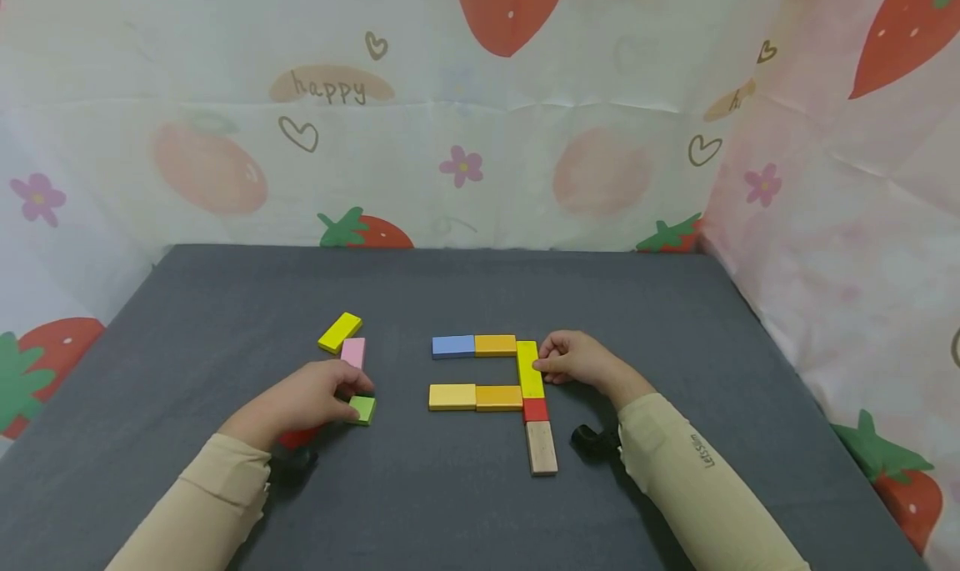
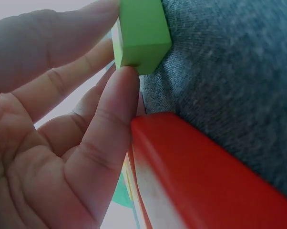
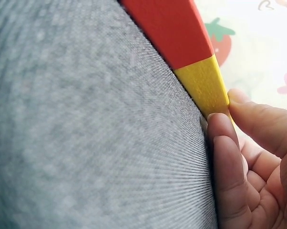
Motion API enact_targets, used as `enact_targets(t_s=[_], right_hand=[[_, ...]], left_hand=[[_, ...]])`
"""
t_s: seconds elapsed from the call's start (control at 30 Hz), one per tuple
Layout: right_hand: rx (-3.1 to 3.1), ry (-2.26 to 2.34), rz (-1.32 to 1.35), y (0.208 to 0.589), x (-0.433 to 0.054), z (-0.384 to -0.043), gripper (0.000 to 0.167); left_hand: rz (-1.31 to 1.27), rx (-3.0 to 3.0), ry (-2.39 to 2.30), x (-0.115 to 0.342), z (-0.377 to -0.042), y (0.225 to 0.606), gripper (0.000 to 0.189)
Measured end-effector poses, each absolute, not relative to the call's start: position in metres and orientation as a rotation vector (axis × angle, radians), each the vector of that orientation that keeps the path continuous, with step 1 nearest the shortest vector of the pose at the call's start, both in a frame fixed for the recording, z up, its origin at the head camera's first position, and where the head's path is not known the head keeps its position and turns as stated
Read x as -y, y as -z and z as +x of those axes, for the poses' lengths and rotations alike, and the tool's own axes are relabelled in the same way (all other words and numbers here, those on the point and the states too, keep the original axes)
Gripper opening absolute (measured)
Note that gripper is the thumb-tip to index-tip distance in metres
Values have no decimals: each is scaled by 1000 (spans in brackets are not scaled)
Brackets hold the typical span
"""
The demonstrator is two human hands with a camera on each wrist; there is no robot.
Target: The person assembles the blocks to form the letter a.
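My left hand (image 1: 311,400) pinches a small green block (image 1: 362,410) low over the cloth; in the left wrist view its fingertips are on the green block's (image 2: 143,28) sides. Just beyond lies a pink block (image 1: 353,352), partly behind the fingers, with a yellow block (image 1: 340,333) past it. A red block (image 2: 200,162) lies beneath the left hand. My right hand (image 1: 581,360) touches the right side of a long yellow block (image 1: 529,371). In the right wrist view, thumb and fingertips meet the yellow block (image 3: 203,83), which abuts a red block (image 3: 174,28).
Blue (image 1: 453,347) and orange (image 1: 495,345) blocks form a row reaching left from the long yellow block. Nearer, a pale yellow block (image 1: 452,397) and another orange block (image 1: 498,398) form a second row. A bare wood block (image 1: 542,448) continues the column on the grey cloth (image 1: 420,504).
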State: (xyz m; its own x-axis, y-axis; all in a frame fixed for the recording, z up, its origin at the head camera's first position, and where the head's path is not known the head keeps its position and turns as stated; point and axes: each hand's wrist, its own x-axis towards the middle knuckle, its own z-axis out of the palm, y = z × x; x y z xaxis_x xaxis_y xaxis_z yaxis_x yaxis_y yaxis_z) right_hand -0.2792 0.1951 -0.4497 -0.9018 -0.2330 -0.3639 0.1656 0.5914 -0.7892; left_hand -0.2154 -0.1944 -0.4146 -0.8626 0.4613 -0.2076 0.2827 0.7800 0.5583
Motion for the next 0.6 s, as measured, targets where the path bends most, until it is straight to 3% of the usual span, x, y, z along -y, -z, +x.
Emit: enact_targets(t_s=[0.23,0.6], right_hand=[[-2385,1252,-62,448,-195,-279,19],[-2375,1261,-54,448,-196,-278,17]], left_hand=[[626,-2648,-712,196,-218,415,23],[638,-2635,-733,208,-217,414,28]])
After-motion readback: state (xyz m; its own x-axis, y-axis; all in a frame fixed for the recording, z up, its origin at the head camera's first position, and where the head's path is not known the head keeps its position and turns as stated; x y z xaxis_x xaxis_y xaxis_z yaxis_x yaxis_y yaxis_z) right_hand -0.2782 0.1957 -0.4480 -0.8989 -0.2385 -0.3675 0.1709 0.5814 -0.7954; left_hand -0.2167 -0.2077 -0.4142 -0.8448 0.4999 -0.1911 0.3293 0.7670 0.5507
